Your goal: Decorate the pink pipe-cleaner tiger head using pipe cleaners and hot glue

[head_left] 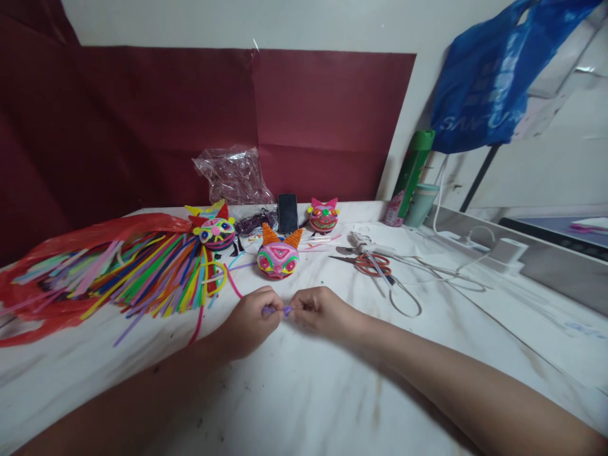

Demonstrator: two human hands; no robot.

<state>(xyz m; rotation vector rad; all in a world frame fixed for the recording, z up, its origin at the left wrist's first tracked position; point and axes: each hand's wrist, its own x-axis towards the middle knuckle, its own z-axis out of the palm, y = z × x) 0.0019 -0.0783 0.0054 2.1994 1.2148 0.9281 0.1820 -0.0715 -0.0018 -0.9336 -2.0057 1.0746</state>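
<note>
Between my two hands is a short piece of purple pipe cleaner (287, 311), mostly covered by fingers. My left hand (254, 320) is closed around one end of it. From the other side my right hand (317, 310) pinches it with thumb and forefinger. Just behind them sits a colourful animal head (278, 261) with orange ears, made of coiled pipe cleaners. A second head (216, 231) with red ears rests to its left, and a third head (323, 215) with pink ears stands farther back. A pink pipe cleaner (197, 324) lies by my left wrist.
Many coloured pipe cleaners (152, 269) spread over a red plastic bag (52, 250) at left. Orange-handled scissors (373, 265) and a white cable (403, 307) lie at right. A phone (287, 214), clear plastic wrap (234, 176), a green spray can (412, 174) and a cup (422, 206) stand behind.
</note>
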